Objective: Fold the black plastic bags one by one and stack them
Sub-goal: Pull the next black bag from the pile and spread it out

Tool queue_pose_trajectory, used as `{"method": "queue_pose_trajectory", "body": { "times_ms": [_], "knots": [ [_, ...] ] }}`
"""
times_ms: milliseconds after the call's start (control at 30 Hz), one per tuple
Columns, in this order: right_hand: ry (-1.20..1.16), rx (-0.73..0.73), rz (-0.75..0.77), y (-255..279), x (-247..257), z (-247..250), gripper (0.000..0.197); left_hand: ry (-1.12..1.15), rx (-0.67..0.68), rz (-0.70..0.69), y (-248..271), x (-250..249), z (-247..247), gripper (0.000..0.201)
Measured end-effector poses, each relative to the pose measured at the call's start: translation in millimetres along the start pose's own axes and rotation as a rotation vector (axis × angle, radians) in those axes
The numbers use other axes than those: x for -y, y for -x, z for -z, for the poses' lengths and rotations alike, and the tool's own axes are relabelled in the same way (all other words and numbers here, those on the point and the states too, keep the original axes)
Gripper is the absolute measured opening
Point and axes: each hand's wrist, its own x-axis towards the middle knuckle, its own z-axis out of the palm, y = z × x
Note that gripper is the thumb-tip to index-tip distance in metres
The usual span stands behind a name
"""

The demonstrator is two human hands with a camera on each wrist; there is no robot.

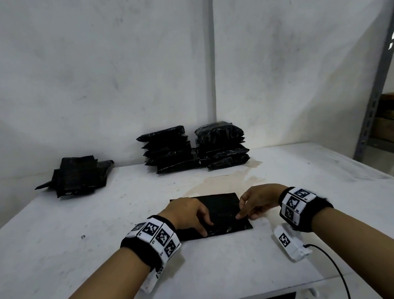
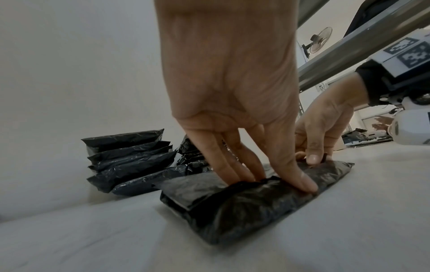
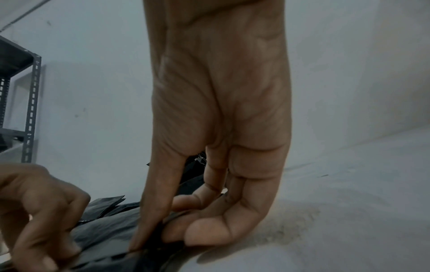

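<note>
Right now the flat black plastic bag (image 1: pixel 217 215), partly folded, lies on the white surface (image 1: pixel 80 243) before the person. It looks thin, limp and slippery, likely to spring open unless held at its edges and creases. The left hand (image 1: pixel 187 215) presses straight fingers (image 2: pixel 235 165) down on its near part; the right hand (image 1: pixel 257 202) pinches the right edge, index extended, remaining fingers curled beneath. Folded black bag stacks (image 1: pixel 191 147) wait by the wall.

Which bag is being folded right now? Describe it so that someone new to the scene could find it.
On the white table, skip the piles by the wall: the flat heap at far left and two stacks in the middle. The bag lies alone near the front edge, the only one under both hands.
</note>
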Motion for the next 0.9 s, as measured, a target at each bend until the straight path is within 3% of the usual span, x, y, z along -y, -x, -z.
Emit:
{"method": "queue_pose_trajectory", "body": {
  "times_ms": [167,333,433,500,567,633,700,800,900],
  "knots": [
    [-0.017,-0.005,0.008,5,6,4,0.021,0.038,0.03,0.004,1,-1,1,0.025],
    [0.196,-0.337,0.134,-6,18,10,0.029,0.06,0.044,0.009,0,0,1,0.022],
    [0.373,-0.257,0.223,-11,25,8,0.041,0.062,0.036,0.009,0,0,1,0.024],
    [0.47,-0.22,0.159,-10,28,3,0.043,0.054,0.032,0.006,1,0,1,0.026],
    [0.55,-0.336,0.145,-12,30,1,0.051,0.049,0.032,0.005,1,-1,1,0.026],
    [0.515,-0.417,0.239,-9,36,-3,0.043,0.053,0.034,0.008,1,-1,1,0.025],
    [0.409,-0.309,0.29,-3,42,-7,0.027,0.037,0.039,0.008,1,-1,2,0.024],
    [0.418,-0.085,0.166,0,42,-17,0.02,0.018,0.039,0.01,2,-4,2,0.031],
    [0.401,-0.099,0.109,-2,37,-21,0.023,-0.083,0.03,-0.014,3,-9,1,0.041]
  ]
}}
